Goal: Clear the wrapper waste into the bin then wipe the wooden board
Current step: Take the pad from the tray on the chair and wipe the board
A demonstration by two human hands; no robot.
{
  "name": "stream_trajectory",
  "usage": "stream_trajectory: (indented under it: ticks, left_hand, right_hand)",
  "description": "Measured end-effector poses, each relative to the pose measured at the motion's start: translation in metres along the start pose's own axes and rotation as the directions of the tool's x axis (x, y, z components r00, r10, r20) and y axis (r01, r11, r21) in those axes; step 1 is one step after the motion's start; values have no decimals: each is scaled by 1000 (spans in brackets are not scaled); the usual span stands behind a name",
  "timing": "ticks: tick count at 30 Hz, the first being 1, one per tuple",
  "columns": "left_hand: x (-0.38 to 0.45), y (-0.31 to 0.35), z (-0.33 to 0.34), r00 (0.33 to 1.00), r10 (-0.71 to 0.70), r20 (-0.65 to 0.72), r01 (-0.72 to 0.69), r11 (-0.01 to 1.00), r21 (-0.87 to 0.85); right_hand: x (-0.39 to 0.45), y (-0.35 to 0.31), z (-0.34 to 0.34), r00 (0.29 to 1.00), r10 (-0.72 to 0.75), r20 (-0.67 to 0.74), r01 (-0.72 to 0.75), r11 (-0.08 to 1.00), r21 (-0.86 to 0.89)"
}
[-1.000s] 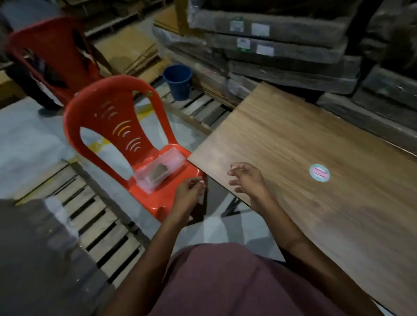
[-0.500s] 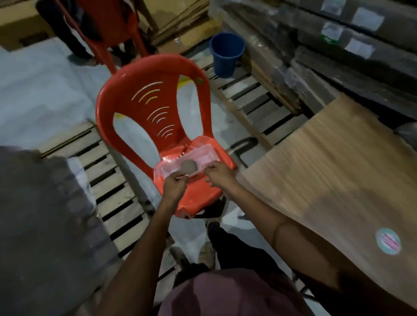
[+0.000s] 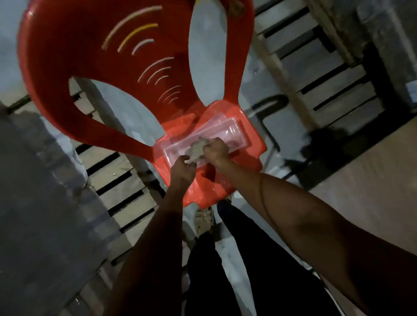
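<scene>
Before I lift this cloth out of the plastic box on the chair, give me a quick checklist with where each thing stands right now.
1. Right hand grips the cloth: ok.
2. Left hand steadies the plastic box: cannot tell, fingers curled at its near edge.
3. Box sits flat on the red chair seat: ok.
4. Wooden board within reach on the right: ok.
5. Wrapper waste already binned: cannot tell.

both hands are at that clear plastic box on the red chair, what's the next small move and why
Probably lift the crumpled grey cloth out of the clear plastic box on the red plastic chair. The right hand already grips it, the left hand rests at the box's near edge, and the wooden board needs wiping.
</scene>
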State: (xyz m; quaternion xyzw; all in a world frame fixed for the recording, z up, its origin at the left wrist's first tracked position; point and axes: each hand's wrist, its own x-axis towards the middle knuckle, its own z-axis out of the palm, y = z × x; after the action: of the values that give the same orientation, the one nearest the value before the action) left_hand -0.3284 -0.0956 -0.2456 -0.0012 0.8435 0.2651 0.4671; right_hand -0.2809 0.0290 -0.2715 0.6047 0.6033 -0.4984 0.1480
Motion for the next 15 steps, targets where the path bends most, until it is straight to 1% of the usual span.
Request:
stream_trajectory:
  ticks: [2, 4, 6, 7, 12, 15]
  left_hand:
    - [11, -5, 6, 1000, -7, -26, 7, 1000, 6]
    - [17, -8, 10, 999, 9, -37, -9, 1000, -7]
    - [21, -12, 11, 999, 26, -25, -25, 1000, 17]
    - [22, -15, 12, 999, 29, -13, -29, 999, 23]
    - [8, 8, 4, 997, 55, -45, -54, 998, 31]
    - [-6, 19, -3, 994, 88, -69, -86, 996, 34]
  right_hand:
    - [15, 0, 14, 999, -6, -37, 5, 999, -46]
    - [25, -1, 23, 1000, -6, -14, 5, 997, -73]
    - [30, -2, 27, 999, -9, 36, 15, 984, -175]
    - [32, -1, 28, 999, -1, 36, 9, 974, -225]
    - [22, -8, 21, 992, -120, -32, 104, 945, -309]
    - [11, -13, 9, 987, -161, -25, 146, 937, -316]
